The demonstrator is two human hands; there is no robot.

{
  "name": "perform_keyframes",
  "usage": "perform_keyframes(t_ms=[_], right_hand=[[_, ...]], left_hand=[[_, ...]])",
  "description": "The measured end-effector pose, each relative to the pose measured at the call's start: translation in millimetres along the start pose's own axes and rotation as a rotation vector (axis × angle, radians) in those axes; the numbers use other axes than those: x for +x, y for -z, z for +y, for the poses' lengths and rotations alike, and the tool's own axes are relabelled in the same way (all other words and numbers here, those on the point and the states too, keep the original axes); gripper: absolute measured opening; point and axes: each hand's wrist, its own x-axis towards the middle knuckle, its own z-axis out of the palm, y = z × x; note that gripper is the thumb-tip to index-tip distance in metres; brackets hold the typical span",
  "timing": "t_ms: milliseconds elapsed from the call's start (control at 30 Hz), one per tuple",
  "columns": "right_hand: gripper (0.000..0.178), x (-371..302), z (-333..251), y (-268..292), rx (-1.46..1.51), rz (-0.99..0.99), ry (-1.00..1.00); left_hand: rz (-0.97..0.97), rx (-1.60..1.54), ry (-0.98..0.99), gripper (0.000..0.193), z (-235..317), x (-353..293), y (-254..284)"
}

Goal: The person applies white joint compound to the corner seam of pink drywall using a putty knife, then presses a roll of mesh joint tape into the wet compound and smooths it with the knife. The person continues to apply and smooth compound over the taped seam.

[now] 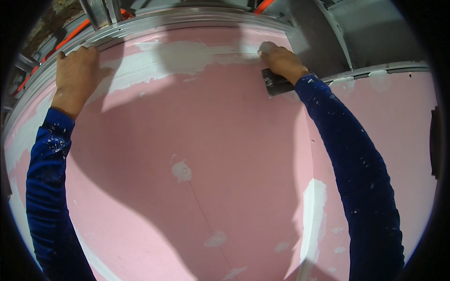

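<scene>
The right hand (283,61) is wrapped round a dark flat knife (273,84) at the pink board's (225,136) upper right (probably light, thin-bladed, best gripped by its handle); the left hand (76,79) curls over the metal track (187,18).

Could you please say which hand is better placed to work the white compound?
Probably the right hand: it holds a dark tool near that compound; the left hand is at metal rails.
</scene>
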Motion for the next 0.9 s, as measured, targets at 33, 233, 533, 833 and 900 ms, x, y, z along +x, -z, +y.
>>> perform_keyframes(t_ms=[33,233,533,833,900], right_hand=[[0.048,-6,-7,0,-0.116,0.035,0.133],[0.041,-34,-37,-13,0.012,0.217,0.077],[0.048,-126,-31,29,0.779,0.454,0.115],[0.042,-513,-56,23,1.743,-0.166,-1.107],[0.041,-569,-65,23,1.607,-0.353,-1.25]], left_hand=[[0.018,-0.018,-0.004,0.047,0,0,-1],[0.016,-0.002,0.014,0.047,1,1,-2],[0.018,0.02,0.033,0.045,1,1,-6],[0.004,0.008,0.091,0.047,2,2,-12],[0.001,0.006,0.097,0.047,2,4,-13]])
